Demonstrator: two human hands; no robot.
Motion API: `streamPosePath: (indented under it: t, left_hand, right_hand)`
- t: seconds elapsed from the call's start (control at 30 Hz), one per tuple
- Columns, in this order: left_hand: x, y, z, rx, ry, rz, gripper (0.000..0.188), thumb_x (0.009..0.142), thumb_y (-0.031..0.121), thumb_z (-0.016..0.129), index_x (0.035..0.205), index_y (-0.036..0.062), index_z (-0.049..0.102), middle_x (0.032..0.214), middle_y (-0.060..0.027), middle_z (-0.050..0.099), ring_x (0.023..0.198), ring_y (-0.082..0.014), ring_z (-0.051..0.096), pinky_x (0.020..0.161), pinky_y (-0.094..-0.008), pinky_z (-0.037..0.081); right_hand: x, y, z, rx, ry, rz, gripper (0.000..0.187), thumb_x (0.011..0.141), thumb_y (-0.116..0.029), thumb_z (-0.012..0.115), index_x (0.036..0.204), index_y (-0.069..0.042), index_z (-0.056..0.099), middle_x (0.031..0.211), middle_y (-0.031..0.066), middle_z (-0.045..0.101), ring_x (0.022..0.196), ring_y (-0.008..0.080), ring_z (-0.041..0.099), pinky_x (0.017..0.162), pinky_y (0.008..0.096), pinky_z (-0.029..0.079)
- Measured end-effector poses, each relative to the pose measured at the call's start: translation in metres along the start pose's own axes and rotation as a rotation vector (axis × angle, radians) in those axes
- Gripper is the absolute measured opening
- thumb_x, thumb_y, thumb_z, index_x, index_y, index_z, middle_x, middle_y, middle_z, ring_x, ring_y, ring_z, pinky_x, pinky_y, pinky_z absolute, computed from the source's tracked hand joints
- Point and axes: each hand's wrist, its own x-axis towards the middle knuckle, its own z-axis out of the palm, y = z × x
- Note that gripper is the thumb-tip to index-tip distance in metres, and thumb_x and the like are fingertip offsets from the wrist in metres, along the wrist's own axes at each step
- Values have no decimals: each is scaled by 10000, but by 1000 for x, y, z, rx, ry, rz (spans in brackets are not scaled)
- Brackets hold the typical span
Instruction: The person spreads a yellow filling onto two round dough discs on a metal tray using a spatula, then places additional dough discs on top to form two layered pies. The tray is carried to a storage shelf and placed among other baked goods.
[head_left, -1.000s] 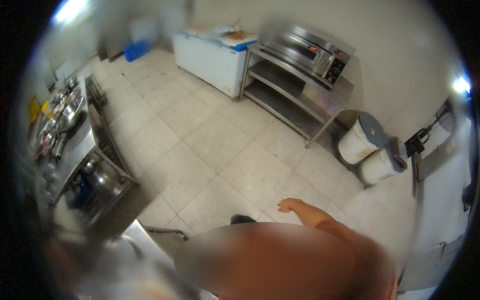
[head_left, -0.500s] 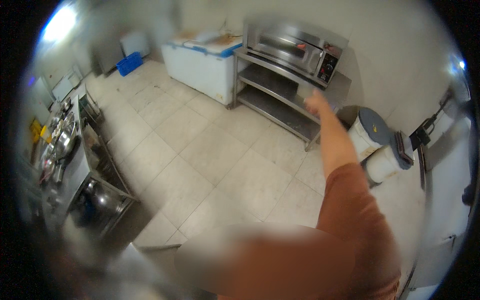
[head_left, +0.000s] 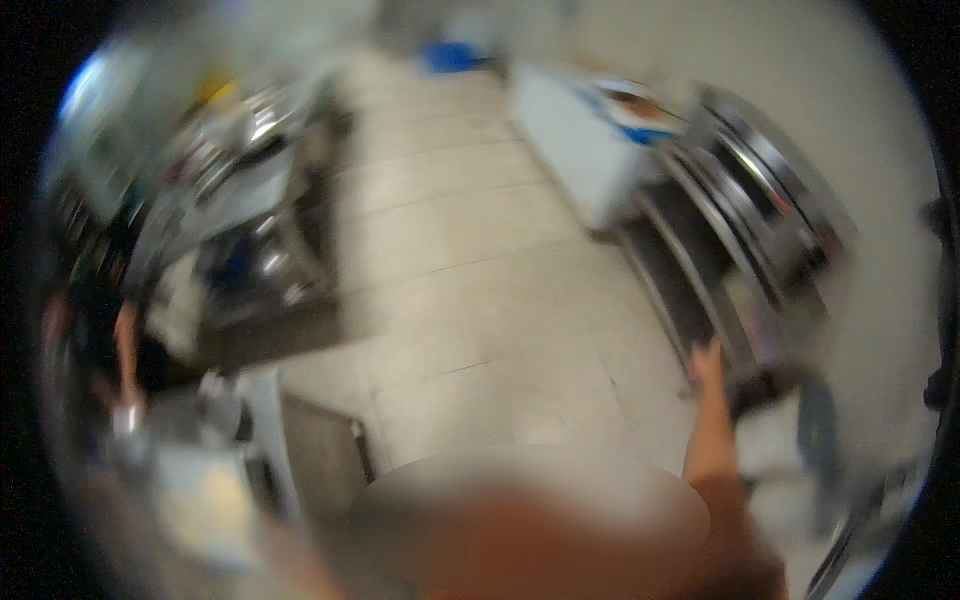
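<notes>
My right arm stretches forward, and my right hand (head_left: 707, 364) is in front of the steel rack (head_left: 690, 245), near its lower shelves. Motion smears its fingers, so I cannot make out whether it holds anything. At the lower left, a blurred skin-coloured shape, apparently my left hand (head_left: 285, 548), is beside a pale tray (head_left: 175, 478) with a yellowish mass (head_left: 222, 503) on it. Its fingers do not show clearly.
An oven (head_left: 770, 185) sits on the rack, next to a white chest freezer (head_left: 570, 130). Lidded white bins (head_left: 770, 445) stand at right. On the left, a steel table (head_left: 240, 195) holds bowls. Another person's arm (head_left: 127, 345) reaches toward a silvery container (head_left: 128, 420). A blue crate (head_left: 450, 57) lies far off.
The view has swung left, shifting the rack and freezer rightward. The pale tray and another person have come into view at lower left. My right arm now appears lower in the picture.
</notes>
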Motion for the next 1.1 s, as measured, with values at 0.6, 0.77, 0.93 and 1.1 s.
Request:
streamPosePath:
  t: [0.6, 0.77, 0.93, 1.1]
  left_hand:
    - [15, -67, -197, -368, 144, 70, 406, 964, 99, 591, 1357, -1, 591, 1351, -124, 598, 1233, -200, 550, 1029, -322, 434]
    - [16, -78, -193, -367, 119, -55, 213, 950, 105, 634, 1124, 2, 703, 1052, -90, 699, 964, -160, 650, 860, -300, 506]
    - [12, -91, -202, -648, -32, -247, 177, 980, 99, 605, 1084, -10, 699, 912, -69, 702, 838, -130, 634, 817, -299, 521]
    - [34, -111, -242, -1316, 169, -449, 262, 1057, 173, 543, 1284, 45, 571, 700, -1, 447, 675, -154, 504, 716, -285, 476]
  right_hand:
    - [-162, 69, 226, 268, -620, 364, 644, 1031, -366, 475, 1561, -71, 259, 1343, 161, 601, 1155, 378, 619, 842, 551, 508]
    - [-195, -29, 212, 260, -478, 195, 529, 1037, -413, 469, 1453, -88, 439, 1266, 143, 615, 1005, 382, 645, 814, 512, 509]
    - [-333, 2, 232, 167, -755, 565, 487, 1051, -350, 479, 1476, -117, 427, 1286, 141, 591, 1054, 337, 610, 834, 523, 496]
    - [-438, 31, 250, -40, -914, 497, 552, 1075, -516, 417, 1363, -70, 570, 1277, 162, 632, 1031, 356, 652, 820, 465, 557]
